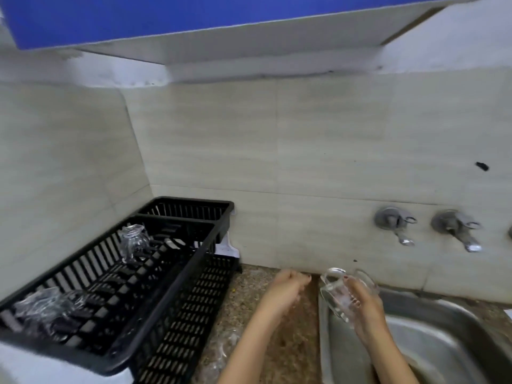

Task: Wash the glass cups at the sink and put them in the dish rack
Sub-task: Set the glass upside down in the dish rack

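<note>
cup: clear glass cup (339,296) with a handle, tilted, wet-looking, handle toward the wall
cup location: in the air over the left edge of the steel sink (443,342), just below the tiled wall (277,148)
rack: black slatted dish rack (177,273) on the left, on a black drain tray (188,322)
rack contents: one glass cup (134,241) at the far end, more glassware (41,309) at the near left, count unclear; middle slots free
room: speckled counter (249,286) between rack and sink; two wall taps (396,225) (457,230) above the sink, right of the cup
right hand (365,309): fingers wrapped round the cup body, forearm rising from the basin
left hand (285,286): over the counter beside the cup, fingers loosely curled, holding nothing
</note>
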`<state>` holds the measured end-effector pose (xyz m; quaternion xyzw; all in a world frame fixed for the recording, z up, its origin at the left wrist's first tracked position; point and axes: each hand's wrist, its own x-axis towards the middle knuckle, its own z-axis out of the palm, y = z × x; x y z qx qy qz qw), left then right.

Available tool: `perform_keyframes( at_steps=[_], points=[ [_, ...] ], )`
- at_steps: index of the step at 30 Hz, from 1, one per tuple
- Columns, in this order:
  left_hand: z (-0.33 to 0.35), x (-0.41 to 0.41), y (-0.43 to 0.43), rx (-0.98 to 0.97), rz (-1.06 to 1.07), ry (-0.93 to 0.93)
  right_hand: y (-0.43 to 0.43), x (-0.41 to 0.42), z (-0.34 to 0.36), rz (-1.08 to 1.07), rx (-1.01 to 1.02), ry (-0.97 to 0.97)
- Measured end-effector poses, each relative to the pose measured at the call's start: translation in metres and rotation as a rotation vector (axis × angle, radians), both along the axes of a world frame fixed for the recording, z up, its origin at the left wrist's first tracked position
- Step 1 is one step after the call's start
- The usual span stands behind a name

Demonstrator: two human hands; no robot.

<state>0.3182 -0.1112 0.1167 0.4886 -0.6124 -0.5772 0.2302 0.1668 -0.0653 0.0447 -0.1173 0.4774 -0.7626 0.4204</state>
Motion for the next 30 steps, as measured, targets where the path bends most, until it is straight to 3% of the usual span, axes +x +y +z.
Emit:
perform_keyframes(
  at_steps=[4,10,15,24,30],
  points=[
    [0.046,0.048,-0.016,-0.162,-0.003,0.025,-0.03,0.049,0.046,0.189,-0.089,-0.155],
    [0.09,0.128,-0.049,-0.179,0.039,0.029,-0.067,0.104,0.102,0.363,-0.251,-0.223],
    [0.102,0.192,-0.085,-0.194,0.159,0.03,-0.099,0.156,0.13,0.492,-0.215,-0.125],
    [0.084,0.25,-0.135,-0.158,0.355,-0.061,-0.166,0.24,0.14,0.258,0.115,0.896],
    [0.08,0.254,-0.14,-0.19,0.353,-0.102,-0.201,0.265,0.125,0.398,0.374,1.464]
  ],
)
